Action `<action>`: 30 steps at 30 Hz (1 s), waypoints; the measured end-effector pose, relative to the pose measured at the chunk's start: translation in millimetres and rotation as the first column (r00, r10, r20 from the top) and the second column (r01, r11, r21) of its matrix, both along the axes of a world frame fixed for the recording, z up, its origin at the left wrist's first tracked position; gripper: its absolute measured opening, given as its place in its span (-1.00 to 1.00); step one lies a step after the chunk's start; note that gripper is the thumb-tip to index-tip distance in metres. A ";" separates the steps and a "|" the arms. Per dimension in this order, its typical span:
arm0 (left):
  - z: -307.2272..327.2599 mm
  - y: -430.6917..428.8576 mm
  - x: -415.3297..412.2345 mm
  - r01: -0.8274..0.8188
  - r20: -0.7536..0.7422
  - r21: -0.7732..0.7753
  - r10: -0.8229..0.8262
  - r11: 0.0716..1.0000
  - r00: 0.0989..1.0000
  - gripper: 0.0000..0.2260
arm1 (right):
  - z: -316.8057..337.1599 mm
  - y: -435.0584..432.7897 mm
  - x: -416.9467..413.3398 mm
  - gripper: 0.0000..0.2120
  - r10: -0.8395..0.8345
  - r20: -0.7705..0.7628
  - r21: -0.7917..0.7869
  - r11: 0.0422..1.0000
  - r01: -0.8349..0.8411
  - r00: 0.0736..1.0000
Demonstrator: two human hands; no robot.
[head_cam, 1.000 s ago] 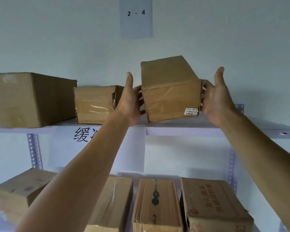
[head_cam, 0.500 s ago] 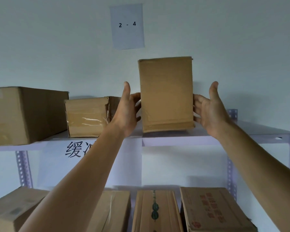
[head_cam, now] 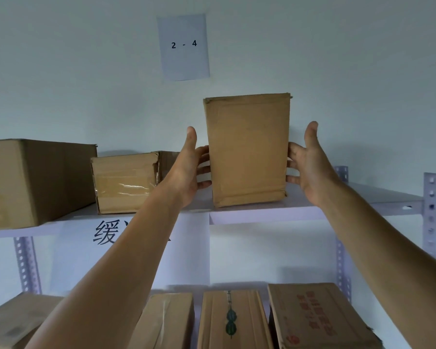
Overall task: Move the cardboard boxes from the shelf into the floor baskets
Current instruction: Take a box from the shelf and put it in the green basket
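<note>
Looking up through the head camera, we see the cardboard box (head_cam: 247, 152) standing on end on the upper shelf board (head_cam: 312, 212), near the board's front edge, long axis vertical. Our left hand (head_cam: 186, 172) and right hand (head_cam: 310, 167) flank it just above the board, straight fingers pressed against opposite sides, thumbs raised free. Both hands sit equally near, on the box's lower half, so we judge the pull off the board must guard against tipping.

Both bare arms reached up from the lower corners toward the middle of the frame. The left grip (head_cam: 186, 172) and the right grip (head_cam: 311, 167) faced each other, palms inward, thumbs pointing up, fingers stretched fairly straight.
</note>
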State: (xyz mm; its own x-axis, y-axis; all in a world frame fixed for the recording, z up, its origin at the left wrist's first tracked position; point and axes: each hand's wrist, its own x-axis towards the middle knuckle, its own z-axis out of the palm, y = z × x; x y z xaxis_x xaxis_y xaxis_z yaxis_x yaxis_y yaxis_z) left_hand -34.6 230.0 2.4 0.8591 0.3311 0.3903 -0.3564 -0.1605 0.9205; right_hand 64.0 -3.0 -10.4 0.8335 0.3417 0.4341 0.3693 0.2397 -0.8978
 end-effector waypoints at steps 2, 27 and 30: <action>1.7 1.6 -2.0 -0.003 0.040 -0.027 0.004 1.000 0.999 -0.18 | 0.6 -1.1 -1.6 -0.19 0.032 0.008 0.053 0.998 -0.033 0.999; -22.2 -20.2 -19.4 0.092 -0.037 -0.126 -0.098 0.988 0.995 -0.15 | -18.2 7.5 -22.5 0.07 0.041 -0.158 0.016 0.999 -0.039 0.987; -25.8 -27.1 -28.8 0.132 0.047 -0.111 -0.127 0.985 0.991 -0.13 | -19.8 3.8 -32.0 0.03 0.125 -0.130 0.144 0.984 -0.106 0.984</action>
State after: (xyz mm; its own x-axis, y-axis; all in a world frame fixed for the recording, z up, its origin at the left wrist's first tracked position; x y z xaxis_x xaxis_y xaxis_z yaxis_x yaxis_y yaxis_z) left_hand -63.4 202.9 -23.3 0.8822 0.2623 0.3911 -0.4038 -0.0057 0.9148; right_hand 32.0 0.8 -30.1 0.8472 0.3845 0.3666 0.2068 0.3970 -0.8942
